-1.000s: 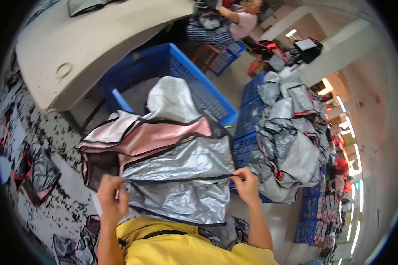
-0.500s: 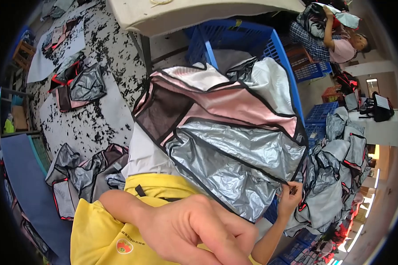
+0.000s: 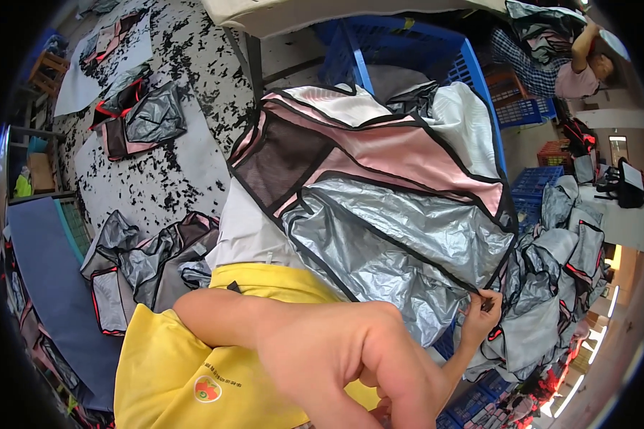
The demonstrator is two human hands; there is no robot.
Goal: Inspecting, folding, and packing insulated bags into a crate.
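A half-flat insulated bag piece [image 3: 408, 214] lies over my lap and against a blue crate [image 3: 472, 68]. It has pink cloth, crinkled silver lining, a brown mesh panel and black edging. At its lower right corner, my right hand [image 3: 479, 314] is closed, pinching the black edging; a small dark bit shows among the fingers, too small to name. My left hand [image 3: 358, 357] looms large and close in front of my yellow shirt [image 3: 186, 365], apart from the bag. Its fingers curl inward, and their tips are mostly hidden at the bottom of the view.
Silver and grey bag pieces [image 3: 529, 322] are heaped at the right. More bag pieces [image 3: 157, 250] lie left of me, beside a dark blue panel [image 3: 57, 286]. Black scraps litter the floor [image 3: 100, 186]. A pale table [image 3: 322, 16] stands ahead; another person [image 3: 576, 79] handles a bag at upper right.
The whole view has shifted, so the bag and surroundings sit farther right. My left hand has moved rightward and slightly lower, fingers still curled. My right hand keeps its pinch on the bag's edging.
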